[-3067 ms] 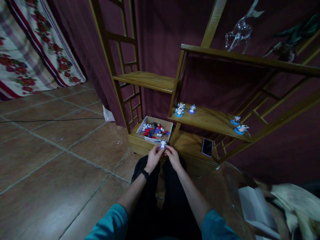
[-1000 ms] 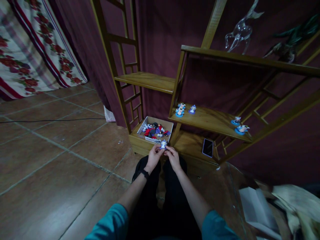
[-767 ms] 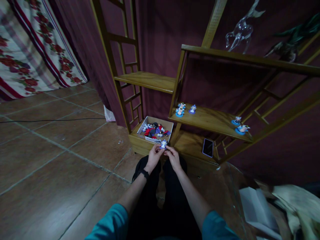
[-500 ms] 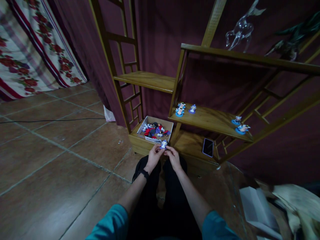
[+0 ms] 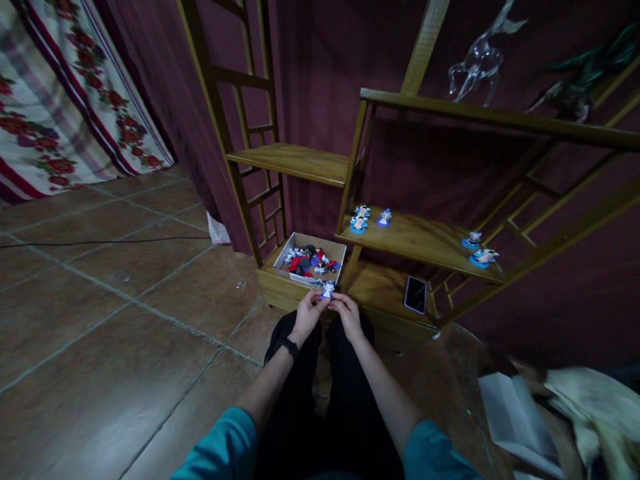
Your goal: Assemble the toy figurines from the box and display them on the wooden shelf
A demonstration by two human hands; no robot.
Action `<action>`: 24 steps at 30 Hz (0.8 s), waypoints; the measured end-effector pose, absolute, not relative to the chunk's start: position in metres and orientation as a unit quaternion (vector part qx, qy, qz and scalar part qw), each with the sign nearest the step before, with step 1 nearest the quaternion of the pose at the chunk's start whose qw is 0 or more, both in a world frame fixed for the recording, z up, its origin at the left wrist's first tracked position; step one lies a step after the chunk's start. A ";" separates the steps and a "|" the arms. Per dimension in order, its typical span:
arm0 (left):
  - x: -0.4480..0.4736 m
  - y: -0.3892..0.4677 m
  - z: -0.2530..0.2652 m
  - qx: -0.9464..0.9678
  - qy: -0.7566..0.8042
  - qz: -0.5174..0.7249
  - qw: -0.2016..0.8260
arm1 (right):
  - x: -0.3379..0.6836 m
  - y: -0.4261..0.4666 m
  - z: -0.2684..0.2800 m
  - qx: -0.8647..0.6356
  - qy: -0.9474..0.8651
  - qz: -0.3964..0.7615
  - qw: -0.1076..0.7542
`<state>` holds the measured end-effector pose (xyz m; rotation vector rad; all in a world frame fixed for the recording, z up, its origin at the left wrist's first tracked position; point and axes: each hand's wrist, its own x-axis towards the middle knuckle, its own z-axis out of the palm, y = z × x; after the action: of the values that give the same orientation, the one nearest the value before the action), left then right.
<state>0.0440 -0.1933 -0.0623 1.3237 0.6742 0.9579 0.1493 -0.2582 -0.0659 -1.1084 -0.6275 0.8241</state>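
Observation:
Between my two hands is a small white and purple figurine [image 5: 328, 289], held upright by its base. My left hand [image 5: 309, 313] pinches the base from the left, and my right hand [image 5: 347, 312] pinches it from the right. Just beyond my fingers, a shallow cardboard box [image 5: 339, 255] holds a jumble of red, black, white and purple figurine parts. On the middle shelf [image 5: 423, 241] stand a similar purple figurine [image 5: 384, 218], two blue-based figurines [image 5: 359, 223] at the left end, and two more figurines [image 5: 483, 257] at the right end.
A phone [image 5: 415, 295] lies on the lowest shelf, right of the box. Above are another wooden shelf [image 5: 295, 163] and a clear glass deer [image 5: 480, 63]. A white box [image 5: 517, 413] and pale cloth [image 5: 595, 407] lie on the floor at right. A cable [image 5: 105, 241] crosses the tiles.
Almost nothing differs. The figurine in my fingers has shifted very slightly, and the view has moved a little. Both hands keep the same hold.

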 end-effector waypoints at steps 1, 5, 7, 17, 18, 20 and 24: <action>0.044 -0.193 -0.063 0.577 0.293 0.419 0.637 | 0.149 -0.258 -0.066 -0.503 -0.283 0.375 0.725; 0.044 -0.192 -0.065 0.576 0.297 0.418 0.637 | 0.150 -0.258 -0.065 -0.504 -0.281 0.376 0.725; 0.044 -0.192 -0.066 0.579 0.302 0.416 0.633 | 0.150 -0.259 -0.065 -0.505 -0.284 0.376 0.724; 0.045 -0.190 -0.072 0.594 0.296 0.415 0.622 | 0.151 -0.258 -0.067 -0.524 -0.300 0.357 0.713; 0.044 -0.190 -0.073 0.596 0.297 0.415 0.620 | 0.152 -0.258 -0.066 -0.525 -0.304 0.354 0.712; 0.044 -0.190 -0.072 0.601 0.300 0.415 0.614 | 0.152 -0.259 -0.066 -0.525 -0.314 0.348 0.711; 0.043 -0.190 -0.070 0.611 0.306 0.407 0.606 | 0.153 -0.259 -0.065 -0.522 -0.330 0.333 0.712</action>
<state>0.0433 -0.1901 -0.0699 1.4128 0.7084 0.9424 0.1526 -0.2588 -0.0651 -1.1571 -0.7326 0.7390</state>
